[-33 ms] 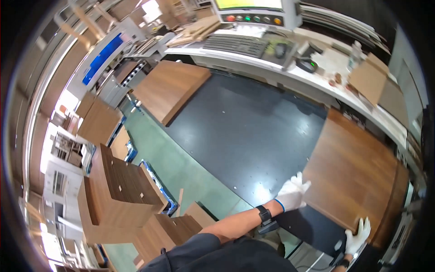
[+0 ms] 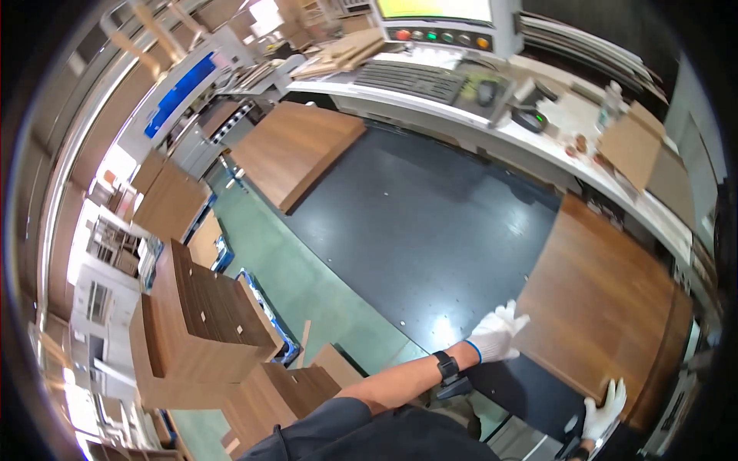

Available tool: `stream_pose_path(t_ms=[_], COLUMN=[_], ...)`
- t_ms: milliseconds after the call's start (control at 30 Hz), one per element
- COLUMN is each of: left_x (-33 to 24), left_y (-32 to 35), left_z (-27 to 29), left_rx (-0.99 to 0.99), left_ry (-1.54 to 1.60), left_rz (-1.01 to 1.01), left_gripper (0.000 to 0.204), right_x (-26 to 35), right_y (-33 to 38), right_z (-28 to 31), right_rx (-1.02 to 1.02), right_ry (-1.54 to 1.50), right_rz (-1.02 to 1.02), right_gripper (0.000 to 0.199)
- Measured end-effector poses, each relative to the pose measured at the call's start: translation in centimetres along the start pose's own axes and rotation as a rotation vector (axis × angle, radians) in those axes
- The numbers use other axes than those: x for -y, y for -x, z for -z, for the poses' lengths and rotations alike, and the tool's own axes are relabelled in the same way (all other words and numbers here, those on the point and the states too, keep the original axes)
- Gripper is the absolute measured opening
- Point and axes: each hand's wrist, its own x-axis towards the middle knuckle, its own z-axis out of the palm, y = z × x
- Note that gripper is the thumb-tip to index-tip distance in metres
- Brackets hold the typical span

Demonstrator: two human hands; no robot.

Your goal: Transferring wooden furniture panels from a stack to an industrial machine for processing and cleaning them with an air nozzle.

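A large brown wood-grain panel [image 2: 615, 307] lies on the right part of a dark machine table [image 2: 430, 230]. My left hand [image 2: 496, 332], in a white glove with a dark wristband behind it, rests on the panel's near left edge. At the panel's near corner, my right hand [image 2: 603, 411], also gloved in white, grips the edge. A second, lighter wood panel [image 2: 296, 150] lies at the table's far left.
Stacks of brown panels [image 2: 200, 323] stand on the green floor [image 2: 300, 284] to the left. A control console with a keyboard [image 2: 411, 77], coloured buttons and a screen runs along the far side. Cardboard pieces [image 2: 638, 150] lie on the white ledge at right.
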Motion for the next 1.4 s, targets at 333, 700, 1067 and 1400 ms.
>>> stream_pose_path(t_ms=[333, 700, 1067, 1400], left_x=[16.9, 36.5, 56.0, 67.3], left_y=[21.5, 45.0, 34.3, 27.6], left_z=[13.3, 24.0, 33.6, 40.1], left_rx=[0.322, -0.141, -0.613, 0.043], left_ry=[0.708, 0.725, 1.168, 0.815], left_rz=[0.453, 1.110, 1.044, 1.136], left_gripper=[0.055, 0.052, 0.059, 0.067], right_x=[29.8, 76.7, 99.9, 107.4], right_y=[-6.5, -18.4, -46.9, -62.2], right_z=[-1.8, -8.7, -19.8, -34.2], right_rx=[0.360, 0.588, 0.441, 0.339], right_ry=[-0.459, -0.537, -0.388, -0.181], right_rz=[0.252, 0.940, 0.630, 0.405], right_gripper=[0.041, 0.038, 0.063, 0.058])
